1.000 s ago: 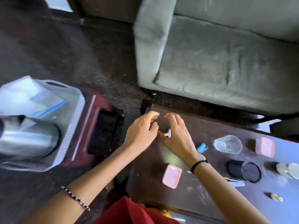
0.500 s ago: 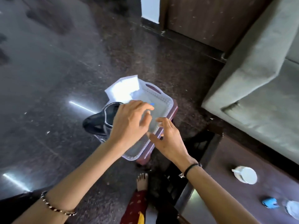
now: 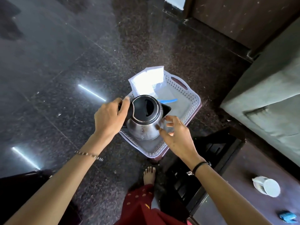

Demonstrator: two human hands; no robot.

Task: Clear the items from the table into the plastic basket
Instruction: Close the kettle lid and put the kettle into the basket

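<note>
The left hand (image 3: 110,117) is gripping the handle of the steel kettle (image 3: 145,120), which is standing upright in the near part of the plastic basket (image 3: 193,101), while the right hand (image 3: 177,137) is hovering with fingers spread and empty, fingertips just at the kettle's side. Whether the kettle's base is resting fully on the basket floor is hard to tell. The risk here looks like tipping: the kettle is tall and top-heavy for so shallow a basket, and the basket itself is sitting on a low maroon stool (image 3: 158,157) barely wider than it — a push toward the near rim could rock both. A white paper packet (image 3: 148,80) is leaning over the far rim and a blue strip (image 3: 168,100) is lying by the spout, so the far half is offering the open room. The dark floor (image 3: 65,62) around is bare. On the table (image 3: 240,176), well apart at the right, a white cup (image 3: 267,186) and a small blue item (image 3: 288,216) are waiting, near the edge.
</note>
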